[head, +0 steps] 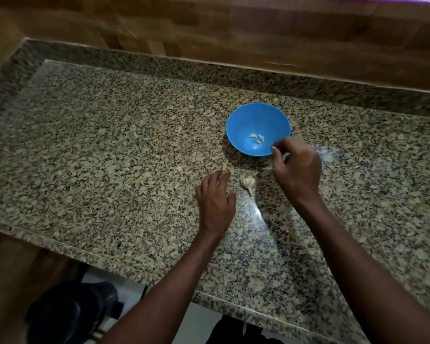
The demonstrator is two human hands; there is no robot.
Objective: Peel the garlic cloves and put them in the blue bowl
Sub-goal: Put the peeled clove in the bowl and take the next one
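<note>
Blue bowl (236, 125) on granite counter (109, 145) holds about 3 peeled cloves (258, 138). Garlic head (247, 182) lies between hands, unpeeled. Left hand (216, 197) beside it, fingers relaxed, empty. Right hand (297, 167) at bowl rim, fingers curled; contents indiscernible. Most peeling remains.

Speckled granite surface (109, 150) carries a blue bowl (243, 120); a garlic bulb (247, 182) lies near the bowl's front.

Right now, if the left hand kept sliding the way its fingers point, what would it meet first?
Probably nothing: the left hand points up the counter, passing left of the garlic bulb and blue bowl. Depth is uncertain.
</note>
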